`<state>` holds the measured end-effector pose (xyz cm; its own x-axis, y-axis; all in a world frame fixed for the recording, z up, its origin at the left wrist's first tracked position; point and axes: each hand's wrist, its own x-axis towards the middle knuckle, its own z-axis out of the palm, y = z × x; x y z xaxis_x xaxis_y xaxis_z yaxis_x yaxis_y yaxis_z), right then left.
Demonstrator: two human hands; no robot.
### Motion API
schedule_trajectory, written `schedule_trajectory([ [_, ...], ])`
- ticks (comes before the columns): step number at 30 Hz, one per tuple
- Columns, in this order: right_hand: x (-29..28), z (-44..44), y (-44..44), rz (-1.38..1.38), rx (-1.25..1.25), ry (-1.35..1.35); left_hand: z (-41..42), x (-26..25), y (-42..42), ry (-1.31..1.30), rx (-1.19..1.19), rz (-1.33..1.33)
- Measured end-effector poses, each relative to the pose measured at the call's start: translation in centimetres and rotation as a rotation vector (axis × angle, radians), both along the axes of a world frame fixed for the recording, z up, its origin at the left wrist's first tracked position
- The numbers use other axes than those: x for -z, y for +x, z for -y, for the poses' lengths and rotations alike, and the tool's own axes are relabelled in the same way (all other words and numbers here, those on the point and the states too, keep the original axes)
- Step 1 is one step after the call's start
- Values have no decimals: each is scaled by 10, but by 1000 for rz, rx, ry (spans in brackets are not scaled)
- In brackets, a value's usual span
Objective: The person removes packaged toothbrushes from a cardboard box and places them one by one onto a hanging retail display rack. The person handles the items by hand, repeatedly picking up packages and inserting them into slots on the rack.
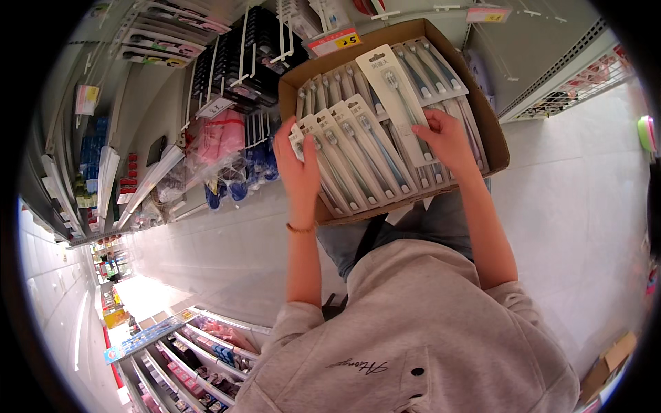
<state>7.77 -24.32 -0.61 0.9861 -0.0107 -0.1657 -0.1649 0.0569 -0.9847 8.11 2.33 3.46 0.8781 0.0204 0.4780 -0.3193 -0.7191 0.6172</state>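
An open cardboard box [498,155] in front of me holds rows of carded toothbrushes in clear blister packs. My right hand [446,142] pinches one packaged toothbrush [395,98] by its lower right edge, tilted above the others. My left hand [298,165] grips the left end of a fanned row of toothbrush packs [356,155], thumb on the front and fingers behind. These packs lean against each other at the near side of the box. Behind them stand more toothbrush packs [330,85], and another few packs [428,67] lie at the far right.
Shelves with wire hooks [253,62] and price tags [335,42] rise beyond the box. Black packaged goods [263,46] and pink bagged items [222,137] hang to the left. A side shelf with a wire basket [573,93] stands right; another shelf unit [201,356] is at lower left.
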Motion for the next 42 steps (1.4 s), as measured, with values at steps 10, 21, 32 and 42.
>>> schedule_trajectory([
  [10, 30, -11, -12, -60, -238, -612, 1, 22, 52, 473, 182, -122],
  [21, 19, 8, -21, 15, -281, -596, 7, 23, 45, 389, 108, -92],
  [32, -19, 86, -4, 174, 311, -685, -57, 81, -23, -548, -190, -134],
  [42, 33, 126, 15, -58, 131, -1017, -46, 65, -58, -515, -178, -532],
])
